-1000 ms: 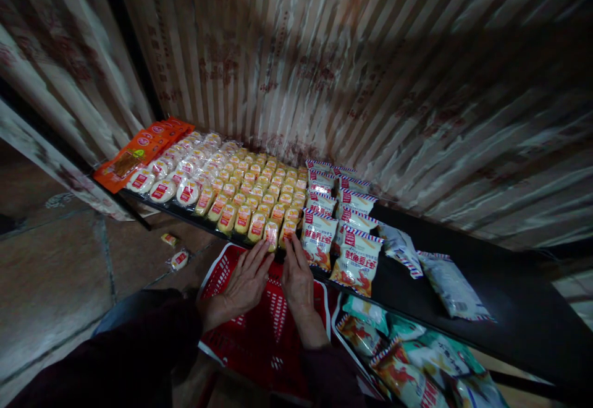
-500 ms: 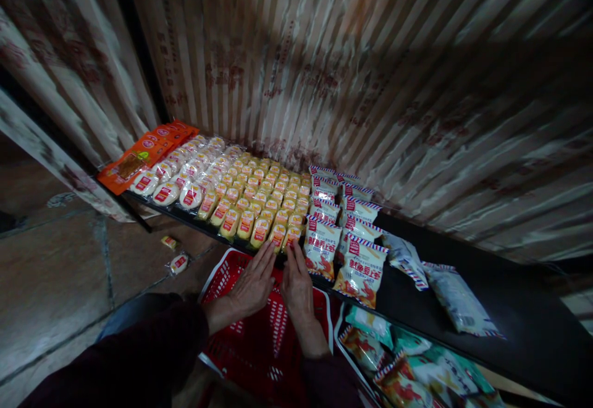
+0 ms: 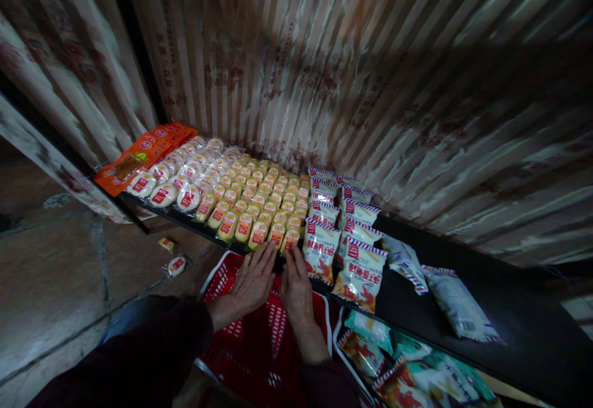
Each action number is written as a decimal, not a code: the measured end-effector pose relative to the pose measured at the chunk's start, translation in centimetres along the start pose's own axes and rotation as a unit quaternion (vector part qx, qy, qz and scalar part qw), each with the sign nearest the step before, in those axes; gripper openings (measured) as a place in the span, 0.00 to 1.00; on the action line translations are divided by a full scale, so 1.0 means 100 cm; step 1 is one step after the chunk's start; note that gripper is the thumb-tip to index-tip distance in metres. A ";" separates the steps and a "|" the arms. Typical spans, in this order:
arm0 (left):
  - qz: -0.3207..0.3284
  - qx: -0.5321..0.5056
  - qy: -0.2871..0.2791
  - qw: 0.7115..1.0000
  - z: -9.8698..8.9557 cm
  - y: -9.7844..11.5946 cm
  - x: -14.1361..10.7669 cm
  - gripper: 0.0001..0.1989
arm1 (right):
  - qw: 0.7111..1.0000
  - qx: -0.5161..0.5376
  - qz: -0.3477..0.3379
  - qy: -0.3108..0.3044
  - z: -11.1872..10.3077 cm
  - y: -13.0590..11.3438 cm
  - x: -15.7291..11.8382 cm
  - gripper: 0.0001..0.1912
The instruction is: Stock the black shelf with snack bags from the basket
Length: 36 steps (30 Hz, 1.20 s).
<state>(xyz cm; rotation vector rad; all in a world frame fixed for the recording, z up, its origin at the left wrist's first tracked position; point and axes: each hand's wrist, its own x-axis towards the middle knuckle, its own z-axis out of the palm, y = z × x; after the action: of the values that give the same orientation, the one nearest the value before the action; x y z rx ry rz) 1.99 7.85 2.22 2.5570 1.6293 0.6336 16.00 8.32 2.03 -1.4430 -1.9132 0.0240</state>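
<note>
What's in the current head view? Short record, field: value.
left hand: flat, fingers at the front row of yellow-wrapped snacks
right hand: fingers at the same row, near its right end
shelf: black; orange packets, white round snacks, striped-edge bags
below shelf: red basket, teal bags
floor: two small wrapped snacks

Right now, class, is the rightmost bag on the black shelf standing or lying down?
Lying down: the bag shows its broad side upward, flat along the shelf.
</note>
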 end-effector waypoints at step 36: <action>0.048 -0.059 0.084 0.994 -0.001 -0.022 -0.007 0.38 | 1.000 0.013 -0.015 -0.002 0.007 -0.027 0.001 0.31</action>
<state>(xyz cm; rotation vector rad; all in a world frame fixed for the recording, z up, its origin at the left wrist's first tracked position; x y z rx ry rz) -0.17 8.17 1.51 2.5705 1.4683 0.9469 13.38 7.61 2.73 -1.3995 -1.9307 0.0377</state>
